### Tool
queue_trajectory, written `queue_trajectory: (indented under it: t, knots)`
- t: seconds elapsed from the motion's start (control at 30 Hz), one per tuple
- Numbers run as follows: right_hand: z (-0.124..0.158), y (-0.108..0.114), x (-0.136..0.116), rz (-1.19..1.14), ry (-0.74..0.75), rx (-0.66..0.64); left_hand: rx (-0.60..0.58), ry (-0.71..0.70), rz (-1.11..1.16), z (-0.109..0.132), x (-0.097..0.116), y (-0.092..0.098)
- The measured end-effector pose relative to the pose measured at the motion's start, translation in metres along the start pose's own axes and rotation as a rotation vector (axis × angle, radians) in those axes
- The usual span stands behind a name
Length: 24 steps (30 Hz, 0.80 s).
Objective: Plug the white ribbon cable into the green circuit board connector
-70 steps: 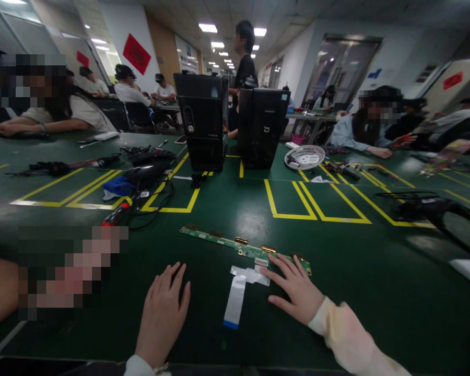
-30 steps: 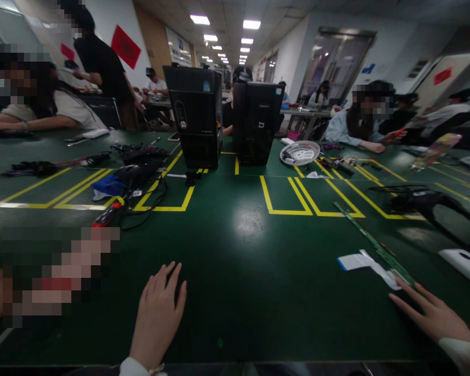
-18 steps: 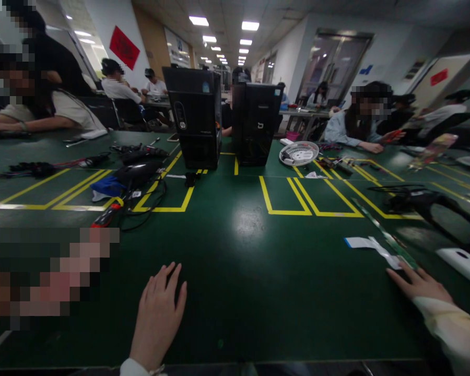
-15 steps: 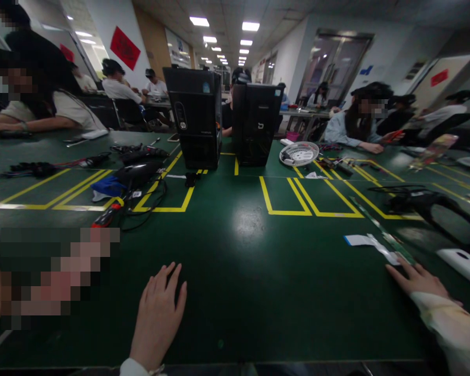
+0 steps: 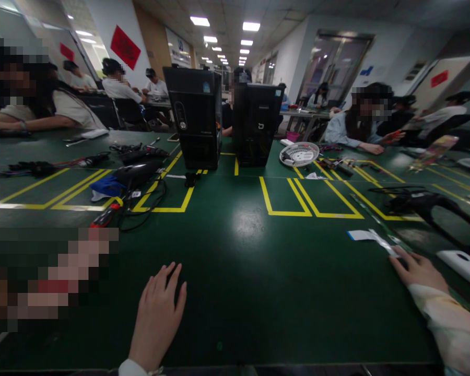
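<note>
My left hand point(image 5: 159, 316) lies flat and open on the green table point(image 5: 238, 271), fingers stretched forward, holding nothing. My right hand point(image 5: 417, 269) is stretched out to the far right, fingers spread, with its fingertips on the near end of a long narrow green circuit board point(image 5: 376, 222). A white flat ribbon cable point(image 5: 370, 237) with a blue tip lies attached at that end of the board, just left of my fingers. The board runs away from me along the yellow floor-tape lines.
Two black computer towers point(image 5: 198, 117) stand at the table's middle back. Black cables, a red-handled tool point(image 5: 105, 215) and a blue cloth point(image 5: 107, 185) lie at left. A white fan grille point(image 5: 300, 153) sits behind right, a black stand point(image 5: 419, 201) and white device point(image 5: 464, 263) at right. People sit around.
My right hand has slid the circuit board and ribbon cable from the table's middle far to the right and turned the board lengthwise. My left hand stayed put.
</note>
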State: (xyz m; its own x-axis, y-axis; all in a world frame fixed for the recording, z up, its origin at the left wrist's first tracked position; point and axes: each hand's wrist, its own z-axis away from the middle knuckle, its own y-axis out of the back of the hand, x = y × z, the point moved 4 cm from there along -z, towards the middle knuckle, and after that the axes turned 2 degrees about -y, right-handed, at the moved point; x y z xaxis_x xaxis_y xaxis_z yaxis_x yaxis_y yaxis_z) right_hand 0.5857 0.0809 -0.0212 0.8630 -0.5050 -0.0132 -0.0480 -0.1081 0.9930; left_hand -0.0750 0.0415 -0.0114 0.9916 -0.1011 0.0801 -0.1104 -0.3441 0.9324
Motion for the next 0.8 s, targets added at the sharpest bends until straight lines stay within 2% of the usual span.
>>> queue_trajectory:
  t: [0.17,0.3,0.5,0.67,0.8]
  knots:
    - [-0.003,0.004,0.001,-0.073,-0.080,-0.105,0.001,0.000,0.004,-0.001,0.000,0.000]
    - [0.000,0.007,-0.004,-0.103,-0.081,-0.146,0.001,-0.010,-0.008,-0.001,0.000,0.000]
    - [0.006,0.011,-0.013,-0.127,-0.063,-0.035,-0.008,-0.007,-0.004,0.000,-0.001,0.000]
    - [0.005,0.006,-0.010,-0.103,-0.054,-0.090,-0.016,-0.003,0.001,0.000,-0.002,-0.002]
    - [0.001,0.002,-0.002,-0.057,-0.052,-0.077,-0.017,-0.003,-0.010,0.000,-0.001,-0.001]
